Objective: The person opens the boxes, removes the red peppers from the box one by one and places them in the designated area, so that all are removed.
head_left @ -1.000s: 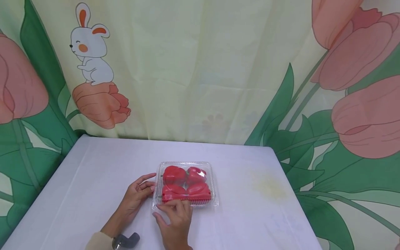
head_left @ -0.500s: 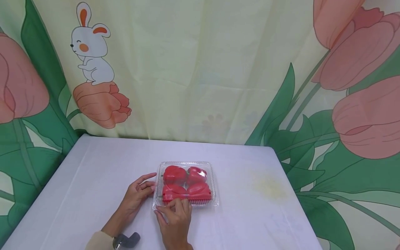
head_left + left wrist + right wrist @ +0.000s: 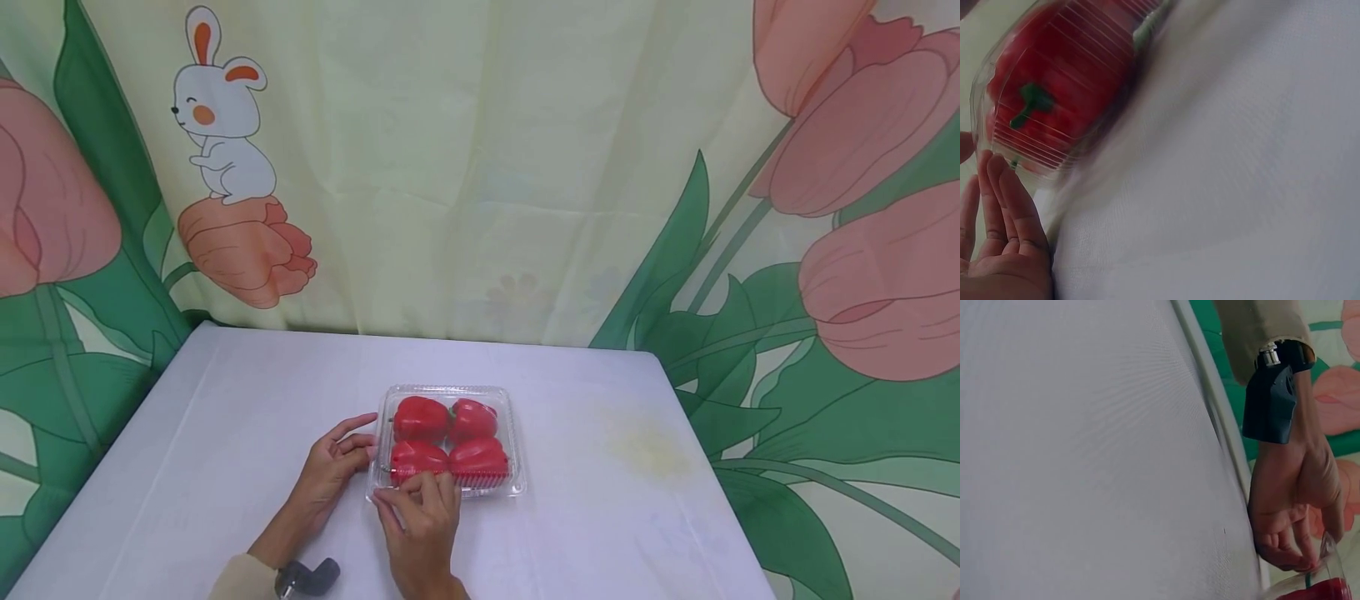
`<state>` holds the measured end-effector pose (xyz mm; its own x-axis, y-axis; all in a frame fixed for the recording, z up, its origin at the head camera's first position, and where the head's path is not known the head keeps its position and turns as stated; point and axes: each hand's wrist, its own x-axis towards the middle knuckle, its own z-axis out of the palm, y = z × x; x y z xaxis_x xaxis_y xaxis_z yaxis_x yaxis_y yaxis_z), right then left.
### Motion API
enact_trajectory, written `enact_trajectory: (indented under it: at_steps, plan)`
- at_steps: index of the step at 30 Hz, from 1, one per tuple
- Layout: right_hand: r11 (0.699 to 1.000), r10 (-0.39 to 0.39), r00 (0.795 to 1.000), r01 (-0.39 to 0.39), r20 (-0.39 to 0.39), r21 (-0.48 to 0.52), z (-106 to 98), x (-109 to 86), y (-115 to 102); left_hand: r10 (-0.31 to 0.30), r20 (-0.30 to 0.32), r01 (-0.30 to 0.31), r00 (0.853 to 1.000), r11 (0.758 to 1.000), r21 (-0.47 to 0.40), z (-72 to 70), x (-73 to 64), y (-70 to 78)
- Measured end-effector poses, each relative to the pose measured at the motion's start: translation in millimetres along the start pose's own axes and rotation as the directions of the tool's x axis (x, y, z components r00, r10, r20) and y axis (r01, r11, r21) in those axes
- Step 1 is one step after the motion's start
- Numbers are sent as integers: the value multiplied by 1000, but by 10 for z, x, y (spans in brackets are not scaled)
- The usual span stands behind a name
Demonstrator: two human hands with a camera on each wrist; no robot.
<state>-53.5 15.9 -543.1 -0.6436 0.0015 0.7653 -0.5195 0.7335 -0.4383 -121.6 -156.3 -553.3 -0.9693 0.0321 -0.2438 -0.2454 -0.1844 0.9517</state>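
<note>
A clear plastic clamshell box (image 3: 517, 417) lies on the white-covered table (image 3: 615, 500), its lid over several red bell peppers (image 3: 480, 458). My left hand (image 3: 330, 475) is at the box's left side, fingertips right at its wall. In the left wrist view its fingers (image 3: 1013, 206) stretch nearly straight beside the ribbed wall, and a pepper with a green stem (image 3: 1035, 103) shows through the plastic. With thumb and forefinger my right hand (image 3: 423, 533) pinches the front left corner of the box. Its other fingers bend over the front edge of the lid.
Behind the table hangs a pale curtain (image 3: 420, 167) printed with tulips and a rabbit. A dark wrist camera (image 3: 307, 577) juts from the left cuff. Table surface extends on both sides of the box.
Both hands stay nearly in place. The right fingers have shifted slightly at the box's front edge, and the front peppers look less distorted through the lid.
</note>
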Motion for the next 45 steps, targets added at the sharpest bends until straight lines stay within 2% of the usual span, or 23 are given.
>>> enact_trajectory:
  at_steps: [5, 16, 23, 29, 45]
  plan:
    - [997, -59, 998, 60, -20, 42, -30, 69, 10, 18, 9, -18, 1000, 1000, 8, -1, 1, -11]
    - [992, -105, 992, 109, -63, 62, -52, 197, -8, 15, -7, -15, 1000, 1000, 18, 1, 0, -9]
    - [992, -106, 992, 110, -73, 61, -83, 304, -31, 22, -28, -20, 999, 999, 49, 3, -9, -26]
    - [991, -111, 990, 117, -86, 67, -102, 400, -39, 38, -20, -37, 999, 996, 76, 12, -24, -14]
    - [997, -45, 995, 50, -87, 64, -144, 592, -55, 67, -5, -67, 998, 994, 90, 14, 3, -34]
